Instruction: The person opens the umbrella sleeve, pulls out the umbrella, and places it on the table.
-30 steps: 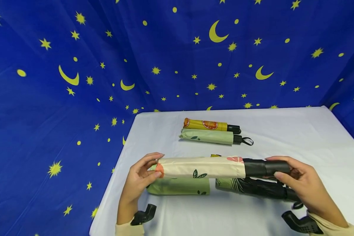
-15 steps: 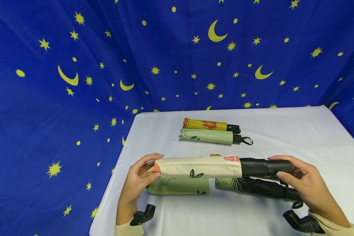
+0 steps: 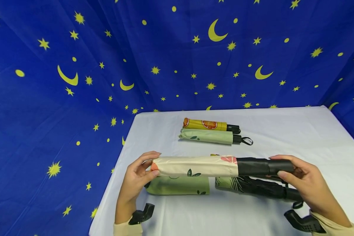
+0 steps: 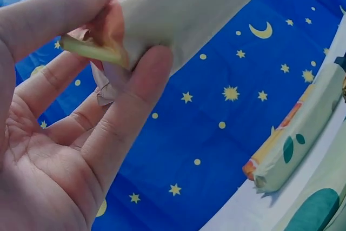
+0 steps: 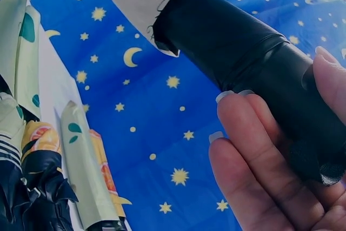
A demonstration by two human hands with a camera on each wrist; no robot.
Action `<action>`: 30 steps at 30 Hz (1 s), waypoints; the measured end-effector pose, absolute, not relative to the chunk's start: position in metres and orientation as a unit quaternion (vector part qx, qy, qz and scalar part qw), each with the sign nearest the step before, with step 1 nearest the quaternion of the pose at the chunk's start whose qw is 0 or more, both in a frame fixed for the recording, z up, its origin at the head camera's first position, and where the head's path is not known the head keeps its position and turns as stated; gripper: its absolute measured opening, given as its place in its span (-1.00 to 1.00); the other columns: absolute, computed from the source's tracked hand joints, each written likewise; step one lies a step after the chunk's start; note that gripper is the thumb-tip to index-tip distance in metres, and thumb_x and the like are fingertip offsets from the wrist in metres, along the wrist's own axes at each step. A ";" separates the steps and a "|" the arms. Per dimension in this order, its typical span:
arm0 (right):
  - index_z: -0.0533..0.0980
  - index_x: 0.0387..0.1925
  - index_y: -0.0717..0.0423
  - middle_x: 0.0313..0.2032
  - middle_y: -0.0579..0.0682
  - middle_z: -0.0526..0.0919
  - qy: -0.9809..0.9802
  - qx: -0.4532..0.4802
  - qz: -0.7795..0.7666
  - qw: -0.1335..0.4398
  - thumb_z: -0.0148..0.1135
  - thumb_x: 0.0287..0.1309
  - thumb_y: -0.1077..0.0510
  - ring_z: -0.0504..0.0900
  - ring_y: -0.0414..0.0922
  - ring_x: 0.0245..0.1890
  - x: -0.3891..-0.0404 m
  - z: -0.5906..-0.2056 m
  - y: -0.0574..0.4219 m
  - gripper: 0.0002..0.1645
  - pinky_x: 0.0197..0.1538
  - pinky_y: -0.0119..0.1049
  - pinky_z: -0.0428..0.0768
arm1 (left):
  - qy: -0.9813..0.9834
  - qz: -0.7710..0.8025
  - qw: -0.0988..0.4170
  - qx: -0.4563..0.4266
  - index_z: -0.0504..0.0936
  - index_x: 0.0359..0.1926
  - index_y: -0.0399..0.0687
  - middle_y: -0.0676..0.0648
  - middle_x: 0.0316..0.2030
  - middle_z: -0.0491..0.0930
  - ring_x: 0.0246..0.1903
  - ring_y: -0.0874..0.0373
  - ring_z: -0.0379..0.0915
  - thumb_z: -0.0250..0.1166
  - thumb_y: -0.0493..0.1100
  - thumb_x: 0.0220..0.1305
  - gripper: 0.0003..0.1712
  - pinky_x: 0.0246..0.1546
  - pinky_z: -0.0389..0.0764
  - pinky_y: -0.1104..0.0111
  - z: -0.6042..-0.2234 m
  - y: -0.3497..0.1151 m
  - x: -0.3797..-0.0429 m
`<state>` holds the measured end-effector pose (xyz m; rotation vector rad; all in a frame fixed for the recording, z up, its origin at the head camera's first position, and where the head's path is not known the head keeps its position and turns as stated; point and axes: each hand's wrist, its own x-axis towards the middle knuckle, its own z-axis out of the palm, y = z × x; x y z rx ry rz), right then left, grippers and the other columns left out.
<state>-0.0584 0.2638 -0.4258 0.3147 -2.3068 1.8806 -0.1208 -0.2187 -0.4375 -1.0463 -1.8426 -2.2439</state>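
Level above the white table, both hands hold a folding umbrella (image 3: 253, 167) in a cream sleeve (image 3: 206, 166) printed with grapefruit slices and green leaves. My left hand (image 3: 137, 177) pinches the sleeve's left end between thumb and fingers. A yellowish-green strip (image 4: 92, 51) sticks out of that end in the left wrist view. My right hand (image 3: 306, 183) grips the black handle end, thumb in front. A length of black shows between the sleeve's edge and that hand. Partly covered below lie a pale green sleeve (image 3: 180, 186) and a black folded umbrella (image 3: 262, 188) with a green-and-striped tip.
Farther back on the white-covered table (image 3: 283, 124) lie two sleeved umbrellas side by side, one yellow with orange slices (image 3: 206, 124), one pale green (image 3: 207, 136) with a black wrist loop. A blue star-and-moon curtain (image 3: 177, 59) hangs behind and at the sides.
The cream sleeve and left hand have shifted slightly left while the right hand and handle have moved slightly right. More black shows beyond the sleeve's edge. The umbrellas on the table have not moved.
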 end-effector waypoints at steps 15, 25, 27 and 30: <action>0.49 0.18 0.47 -0.02 -0.02 0.71 -0.758 0.115 0.637 0.083 0.16 0.27 0.59 0.72 -0.19 -0.21 -0.060 -0.427 0.268 -0.56 -0.18 -0.38 0.69 | -0.587 -0.739 0.034 -0.329 0.41 0.22 -0.64 -0.44 0.28 0.33 0.08 -0.04 0.51 0.26 -0.67 0.20 -0.46 -0.14 0.69 0.36 -0.438 -0.224 -0.123; 0.46 0.19 0.51 0.00 0.00 0.70 -0.742 0.121 0.654 0.086 0.12 0.27 0.61 0.72 -0.19 -0.17 -0.060 -0.429 0.272 -0.56 -0.19 -0.36 0.69 | -0.584 -0.741 0.045 -0.328 0.43 0.18 -0.65 -0.45 0.24 0.36 0.08 -0.07 0.53 0.26 -0.66 0.21 -0.50 -0.12 0.69 0.34 -0.436 -0.229 -0.124; 0.46 0.19 0.51 -0.01 0.01 0.70 -0.741 0.118 0.655 0.088 0.13 0.27 0.61 0.72 -0.19 -0.17 -0.060 -0.429 0.273 -0.56 -0.19 -0.36 0.69 | -0.585 -0.740 0.051 -0.327 0.43 0.17 -0.66 -0.45 0.24 0.37 0.09 -0.07 0.53 0.26 -0.67 0.21 -0.51 -0.12 0.69 0.34 -0.436 -0.230 -0.124; 0.46 0.18 0.51 -0.01 0.01 0.70 -0.743 0.114 0.653 0.091 0.14 0.27 0.61 0.72 -0.19 -0.17 -0.059 -0.430 0.273 -0.56 -0.20 -0.36 0.69 | -0.585 -0.740 0.056 -0.326 0.43 0.17 -0.67 -0.44 0.23 0.38 0.10 -0.07 0.52 0.25 -0.68 0.20 -0.51 -0.12 0.69 0.35 -0.436 -0.231 -0.124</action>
